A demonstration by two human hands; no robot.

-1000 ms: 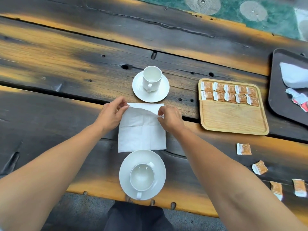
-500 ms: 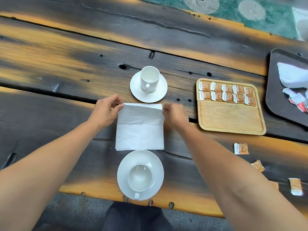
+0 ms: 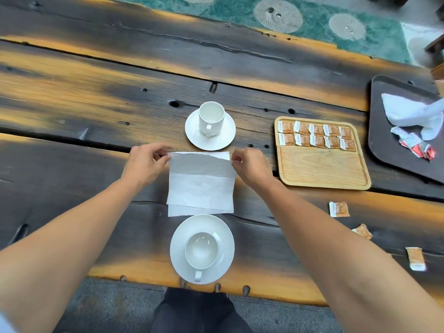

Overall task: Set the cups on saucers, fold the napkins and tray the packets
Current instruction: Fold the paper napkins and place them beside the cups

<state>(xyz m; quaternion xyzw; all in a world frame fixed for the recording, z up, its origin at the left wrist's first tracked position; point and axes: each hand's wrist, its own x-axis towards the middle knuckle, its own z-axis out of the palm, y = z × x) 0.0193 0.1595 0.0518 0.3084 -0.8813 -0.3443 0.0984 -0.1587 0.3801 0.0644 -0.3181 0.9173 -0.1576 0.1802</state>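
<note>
A white napkin (image 3: 200, 188) lies between two white cups on saucers. My left hand (image 3: 144, 164) pinches its far left corner and my right hand (image 3: 252, 167) pinches its far right corner, with the top layer lifted off the table. The near cup (image 3: 201, 251) stands on its saucer (image 3: 223, 260) by the table's front edge. The far cup (image 3: 211, 117) stands on its saucer (image 3: 225, 138). To the right a wooden tray (image 3: 322, 168) holds two rows of orange packets (image 3: 317, 137). Three loose packets (image 3: 338, 209) lie on the table near my right forearm.
A dark tray (image 3: 389, 150) at the far right holds a crumpled white napkin (image 3: 413, 114) and red and white wrappers (image 3: 418, 146). The wooden table (image 3: 96, 102) has cracks and knot holes. A green mat (image 3: 312, 22) lies beyond its far edge.
Both hands have raised the napkin's top layer a little off the table, so a lower edge now peeks out near the front saucer. The cups and packets have not moved.
</note>
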